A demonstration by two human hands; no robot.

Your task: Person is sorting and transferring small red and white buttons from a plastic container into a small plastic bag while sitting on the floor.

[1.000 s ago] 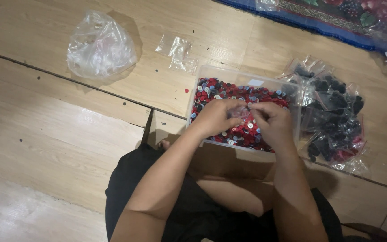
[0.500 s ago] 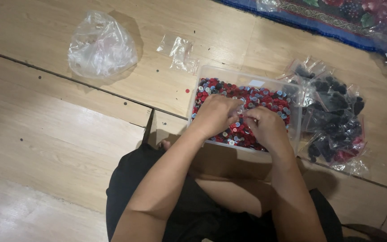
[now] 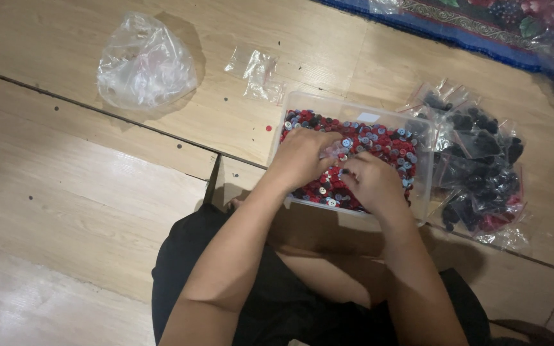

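Both hands work inside a clear plastic tub of small red, blue and dark buttons. Left hand lies curled, knuckles up, over the tub's near-left part; right hand lies just beside it, fingers bent down onto the buttons. Between the two hands a small clear packet appears pinched, though which fingers clamp it cannot be told. Tub's near edge sits just ahead of the person's lap, on a wooden floor with a dark seam running across it. Right of the tub, touching its side, lies a heap of clear packets holding dark buttons. Left of the tub the boards offer open room. Farther off lie a small flat clear bag, a crumpled clear bag, and a patterned rug edge.
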